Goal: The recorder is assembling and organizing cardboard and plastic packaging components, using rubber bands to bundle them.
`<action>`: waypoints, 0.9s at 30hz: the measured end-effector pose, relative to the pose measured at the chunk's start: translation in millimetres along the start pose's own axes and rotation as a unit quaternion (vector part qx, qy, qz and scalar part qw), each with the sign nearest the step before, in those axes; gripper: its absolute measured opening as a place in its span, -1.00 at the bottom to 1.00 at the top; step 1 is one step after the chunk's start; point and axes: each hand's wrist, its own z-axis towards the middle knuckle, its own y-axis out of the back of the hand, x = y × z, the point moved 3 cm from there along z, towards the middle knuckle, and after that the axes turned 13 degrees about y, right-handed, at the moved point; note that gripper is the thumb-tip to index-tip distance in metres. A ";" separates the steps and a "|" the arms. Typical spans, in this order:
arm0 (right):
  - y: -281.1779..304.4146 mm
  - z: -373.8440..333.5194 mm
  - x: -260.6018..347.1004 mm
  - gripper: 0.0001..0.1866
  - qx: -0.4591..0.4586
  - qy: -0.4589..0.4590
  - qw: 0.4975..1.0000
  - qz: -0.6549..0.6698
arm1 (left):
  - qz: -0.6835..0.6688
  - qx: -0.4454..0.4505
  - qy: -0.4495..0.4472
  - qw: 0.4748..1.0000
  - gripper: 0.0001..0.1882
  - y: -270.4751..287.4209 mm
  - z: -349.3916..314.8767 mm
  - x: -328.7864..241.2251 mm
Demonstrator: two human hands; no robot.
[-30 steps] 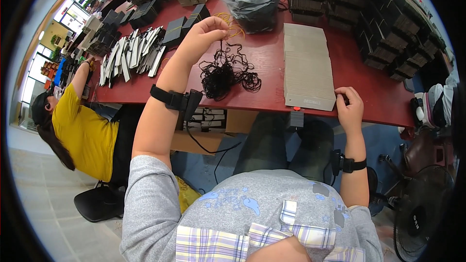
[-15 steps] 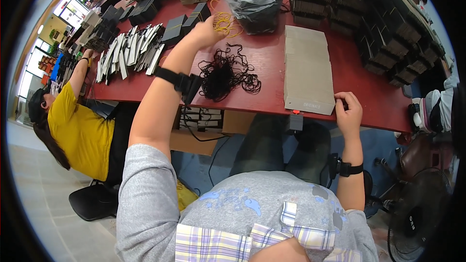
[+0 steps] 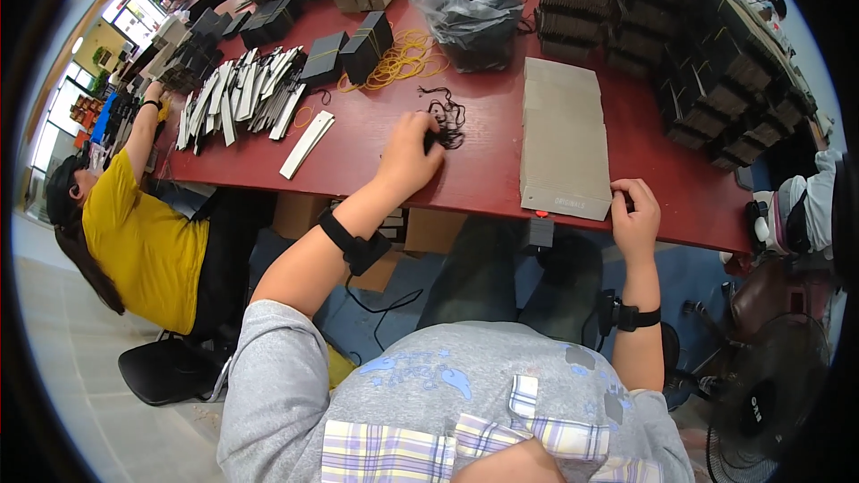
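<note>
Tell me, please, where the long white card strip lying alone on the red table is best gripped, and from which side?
Probably at its near, lower end. The white card strip lies flat and slanted, apart from the fanned pile of strips to its left, and that end points toward the table's near edge. Coming from the left hand's side, slide it to the edge or pinch its long edges.

A long dark-red table runs toward bright windows at far left, above a pale tiled floor; a black fan stands at lower right.
</note>
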 end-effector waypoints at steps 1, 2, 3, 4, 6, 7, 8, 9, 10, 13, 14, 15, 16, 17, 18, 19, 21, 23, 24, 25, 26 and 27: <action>-0.3 0.2 0.1 -0.89 -0.001 0.002 1.000 -0.002 | -0.001 -0.001 -0.002 1.000 -0.72 2.3 5.4 4.3; -0.6 0.2 0.2 -0.89 0.000 0.006 1.000 0.004 | -0.036 -0.042 -0.021 0.998 -0.72 10.0 11.9 3.7; -0.4 0.5 0.4 -0.89 0.002 0.010 1.000 0.010 | -0.070 -0.082 -0.039 0.993 -0.72 16.5 16.7 2.7; 0.4 1.0 0.5 -0.89 0.008 0.010 1.000 0.008 | -0.096 -0.088 -0.013 0.991 -0.67 20.5 21.8 4.2; 0.7 0.6 0.0 -0.89 0.004 0.007 1.000 0.009 | -0.120 -0.102 -0.022 0.987 -0.66 32.0 29.9 -10.7; 1.1 0.7 -0.7 -0.89 0.002 0.004 1.000 0.013 | -0.143 -0.115 -0.030 0.983 -0.64 37.8 33.8 -17.4; 0.6 1.2 -1.9 -0.89 0.002 0.006 1.000 0.013 | -0.129 -0.135 -0.051 0.981 -0.66 44.1 37.2 -23.4; 0.8 0.4 -3.1 -0.89 0.003 0.008 1.000 0.007 | -0.128 -0.137 -0.051 0.981 -0.66 50.9 38.2 -28.5; 1.1 0.0 -3.5 -0.89 0.005 0.009 1.000 0.001 | -0.124 -0.160 -0.059 0.977 -0.69 59.4 38.5 -32.7; 1.3 1.9 0.4 -0.89 0.009 0.011 1.000 0.001 | -0.126 -0.210 -0.065 0.967 -0.75 80.1 39.7 -25.1; 0.5 2.2 1.3 -0.89 0.009 0.016 1.000 0.005 | -0.121 -0.224 -0.061 0.965 -0.74 87.0 38.4 -19.7; 0.7 1.8 0.9 -0.90 0.009 0.021 1.000 -0.006 | -0.117 -0.238 -0.056 0.963 -0.73 92.7 37.2 -13.7; 0.8 1.4 0.8 -0.90 0.008 0.026 0.999 -0.018 | -0.119 -0.232 -0.026 0.965 -0.71 91.1 38.9 0.2; -2.1 2.1 3.1 -0.90 0.010 0.034 0.999 -0.009 | -0.122 -0.220 -0.024 0.967 -0.69 88.3 37.6 14.9; -2.0 2.6 5.2 -0.90 0.009 0.026 1.000 -0.008 | -0.079 -0.164 -0.015 0.983 -0.66 79.6 34.8 27.9; -2.7 2.7 6.1 -0.91 0.007 0.019 1.000 -0.007 | -0.037 -0.107 -0.005 0.994 -0.63 71.4 30.1 41.6; -0.4 0.3 1.6 -0.91 0.009 0.033 0.999 -0.010 | 0.024 -0.047 0.064 0.997 -0.55 56.6 16.8 44.8; 2.6 -1.1 0.1 -0.91 0.007 0.038 0.999 -0.024 | 0.060 -0.069 0.080 0.993 -0.55 65.4 17.8 44.8; 2.7 -2.4 -2.5 -0.90 0.006 0.027 0.999 -0.016 | 0.080 -0.125 0.095 0.984 -0.54 76.7 25.8 47.5; 0.9 -2.2 -1.1 -0.90 0.006 0.028 0.999 -0.014 | 0.099 -0.180 0.109 0.973 -0.53 87.1 36.9 51.3; -0.1 -0.3 1.4 -0.90 0.009 0.032 0.999 -0.016 | 0.102 -0.210 0.094 0.968 -0.53 98.1 53.8 63.8; 0.6 -0.1 0.9 -0.89 0.011 0.033 0.999 -0.023 | 0.114 -0.211 0.121 0.963 -0.44 105.3 73.2 68.7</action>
